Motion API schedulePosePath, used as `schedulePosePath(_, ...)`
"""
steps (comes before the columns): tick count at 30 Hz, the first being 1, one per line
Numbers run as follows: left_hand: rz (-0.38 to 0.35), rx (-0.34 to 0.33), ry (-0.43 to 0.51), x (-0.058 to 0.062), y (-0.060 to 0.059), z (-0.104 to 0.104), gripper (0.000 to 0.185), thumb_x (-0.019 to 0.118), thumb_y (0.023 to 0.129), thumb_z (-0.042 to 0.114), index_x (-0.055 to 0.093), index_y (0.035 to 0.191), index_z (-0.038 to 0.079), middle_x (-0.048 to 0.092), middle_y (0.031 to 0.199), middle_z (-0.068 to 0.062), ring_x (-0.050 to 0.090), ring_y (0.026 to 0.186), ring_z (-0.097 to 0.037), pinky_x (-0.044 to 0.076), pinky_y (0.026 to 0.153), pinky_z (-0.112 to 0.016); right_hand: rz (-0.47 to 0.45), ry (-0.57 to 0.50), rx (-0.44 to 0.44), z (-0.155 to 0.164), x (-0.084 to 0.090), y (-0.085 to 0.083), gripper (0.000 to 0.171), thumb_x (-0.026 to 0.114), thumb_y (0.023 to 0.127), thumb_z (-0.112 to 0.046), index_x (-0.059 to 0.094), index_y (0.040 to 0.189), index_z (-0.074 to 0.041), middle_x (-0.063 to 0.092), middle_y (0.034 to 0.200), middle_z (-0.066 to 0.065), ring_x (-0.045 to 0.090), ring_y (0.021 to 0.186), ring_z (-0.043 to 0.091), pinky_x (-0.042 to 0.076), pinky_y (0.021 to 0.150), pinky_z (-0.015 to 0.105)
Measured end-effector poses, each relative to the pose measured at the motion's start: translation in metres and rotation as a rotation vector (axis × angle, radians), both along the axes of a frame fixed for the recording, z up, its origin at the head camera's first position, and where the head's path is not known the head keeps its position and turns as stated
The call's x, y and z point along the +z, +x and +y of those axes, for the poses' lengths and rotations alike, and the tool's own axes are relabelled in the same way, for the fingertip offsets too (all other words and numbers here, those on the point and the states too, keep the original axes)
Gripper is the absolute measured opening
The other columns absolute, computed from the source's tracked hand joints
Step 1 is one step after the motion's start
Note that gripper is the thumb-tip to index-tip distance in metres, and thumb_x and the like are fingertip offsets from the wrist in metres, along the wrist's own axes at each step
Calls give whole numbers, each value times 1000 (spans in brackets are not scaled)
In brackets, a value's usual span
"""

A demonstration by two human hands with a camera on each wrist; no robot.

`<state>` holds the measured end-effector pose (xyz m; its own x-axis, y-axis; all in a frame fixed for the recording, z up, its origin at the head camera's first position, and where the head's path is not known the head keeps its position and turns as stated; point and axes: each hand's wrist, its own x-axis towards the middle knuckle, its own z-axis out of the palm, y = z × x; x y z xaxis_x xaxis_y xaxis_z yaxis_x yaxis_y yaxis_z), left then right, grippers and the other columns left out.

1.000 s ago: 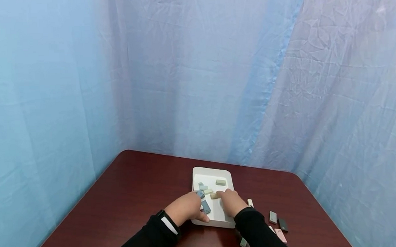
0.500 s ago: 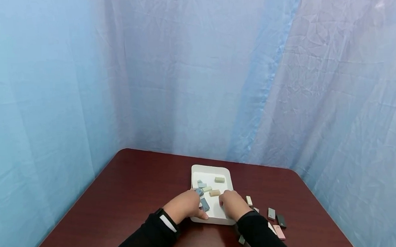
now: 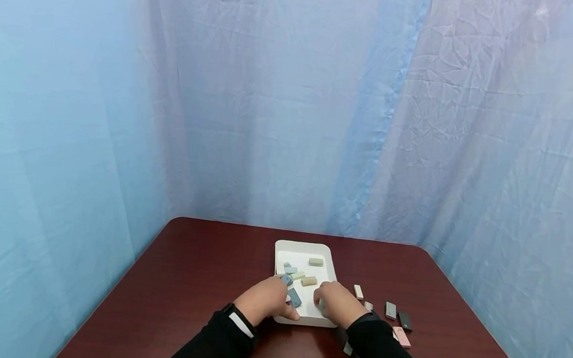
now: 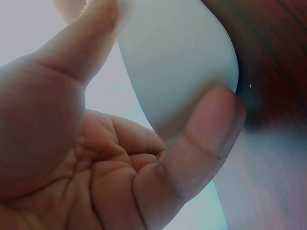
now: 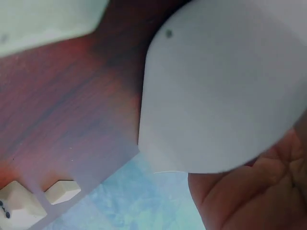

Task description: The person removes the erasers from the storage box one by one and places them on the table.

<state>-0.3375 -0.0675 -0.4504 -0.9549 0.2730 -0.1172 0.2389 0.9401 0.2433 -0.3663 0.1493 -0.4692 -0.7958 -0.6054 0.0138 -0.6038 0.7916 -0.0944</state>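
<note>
A shallow white tray [image 3: 304,246] holds several small rectangular blocks. My left hand [image 3: 267,300] grips its near-left corner; in the left wrist view a fingertip [image 4: 213,120] lies against the outer wall. Beside that hand, inside the tray, are grey-blue blocks [image 3: 294,298]. A beige block [image 3: 309,281], a yellow-green block [image 3: 297,275] and an olive block [image 3: 316,262] lie farther in. My right hand [image 3: 337,302] reaches over the near-right part with curled fingers. A pale green block [image 3: 321,303] shows at its fingertips, mostly hidden by the hand.
On the dark red table [image 3: 213,255], right of the tray, lie loose blocks: cream [image 3: 358,292], grey [image 3: 390,310], black [image 3: 404,321] and pink [image 3: 401,336]. My right forearm [image 3: 377,339] partly covers others. A blue curtain [image 3: 275,121] hangs behind the table.
My right hand has left the beige block and drawn back toward the tray's near-right side, where the pale green block now shows. My left hand stays at the tray's corner.
</note>
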Motion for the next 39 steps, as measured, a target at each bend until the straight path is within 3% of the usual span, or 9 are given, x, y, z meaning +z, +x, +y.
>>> schedulePosePath(10, -21, 11, 1, -2, -2, 1, 73, 89, 77, 63, 74, 103, -4, 73, 117, -12, 59, 87, -14, 55, 91, -33, -13, -20, 8, -1, 1, 4, 22, 84, 80, 3, 79, 96, -13, 71, 93, 1, 67, 86, 15, 56, 74, 31)
schedulePosePath(13, -41, 0, 14, -3, -2, 1, 69, 89, 78, 63, 75, 97, -2, 73, 114, -12, 58, 86, -14, 54, 89, -32, -43, -77, -42, 3, 6, 8, 22, 81, 83, 4, 80, 100, -10, 71, 99, 3, 69, 94, 22, 58, 78, 36)
schedulePosePath(17, -54, 7, 42, -1, -3, 1, 67, 89, 79, 61, 76, 100, -2, 72, 125, -14, 59, 90, -15, 52, 89, -33, -49, -173, -133, 16, 21, 12, 16, 78, 87, 4, 80, 100, -6, 69, 103, 7, 68, 97, 28, 58, 79, 41)
schedulePosePath(23, -44, 13, 36, 1, -3, 3, 71, 90, 78, 61, 75, 104, -3, 71, 130, -15, 60, 94, -16, 53, 92, -32, -82, -202, -283, 60, 29, 10, 10, 76, 92, 0, 78, 96, -9, 66, 103, 5, 65, 91, 20, 57, 78, 38)
schedulePosePath(28, -77, 15, 34, 1, -2, 4, 74, 89, 79, 61, 74, 110, -4, 67, 140, -16, 63, 107, -18, 53, 98, -35, -123, -188, -394, 108, 23, 13, 11, 77, 91, 0, 77, 95, -10, 67, 105, 7, 66, 93, 22, 57, 79, 41)
schedulePosePath(32, -75, 27, 28, 1, -3, 4, 77, 89, 79, 62, 73, 113, -5, 65, 142, -16, 62, 108, -18, 52, 98, -35, -157, -177, -456, 142, 21, 18, 11, 75, 91, 1, 75, 97, -8, 66, 109, 12, 65, 92, 25, 55, 75, 41)
schedulePosePath(35, -64, 28, 14, 1, -4, 4, 76, 88, 79, 63, 73, 112, -4, 67, 139, -15, 61, 104, -17, 52, 97, -34, -182, -172, -490, 160, 19, 21, 12, 70, 91, 5, 70, 89, -7, 62, 95, 9, 58, 81, 23, 48, 67, 39)
schedulePosePath(39, -61, 24, 8, 2, -4, 3, 74, 88, 79, 62, 74, 110, -4, 69, 135, -15, 61, 102, -17, 52, 97, -34, -223, -191, -537, 176, 14, 25, 28, 60, 88, 12, 55, 73, -11, 42, 72, 1, 36, 68, 18, 32, 64, 37)
